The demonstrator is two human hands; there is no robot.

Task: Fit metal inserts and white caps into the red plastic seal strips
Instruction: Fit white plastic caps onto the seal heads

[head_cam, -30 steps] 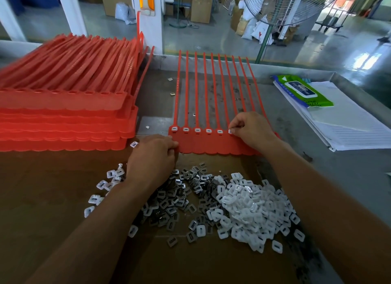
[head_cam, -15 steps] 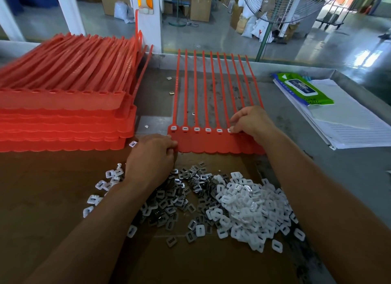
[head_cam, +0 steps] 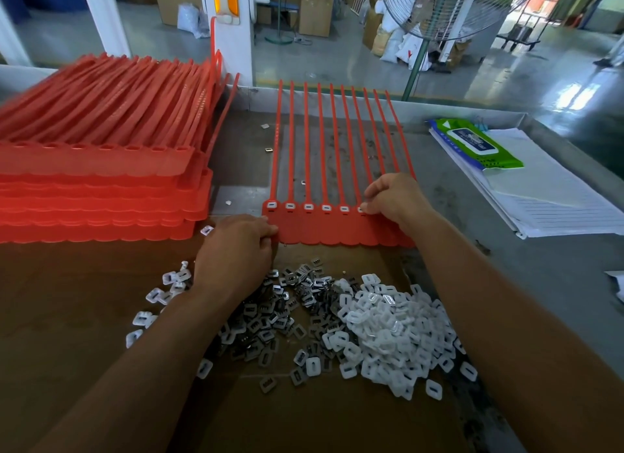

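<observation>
A red sheet of joined seal strips lies flat in front of me, its thin tails pointing away. Several of its sockets on the left hold white caps. My left hand pinches the sheet's near left corner. My right hand rests on the sheet's right part, fingertips pressing a white cap at the sixth socket; it hides the sockets further right. A heap of loose white caps and dark metal inserts lies on the cardboard just below the sheet.
A tall stack of red seal sheets stands at the left. A green wipes pack and lined paper lie at the right on the grey metal table. A few stray caps sit left of my wrist.
My right hand has shifted slightly away and to the left along the socket row. The left hand keeps its hold on the corner.
</observation>
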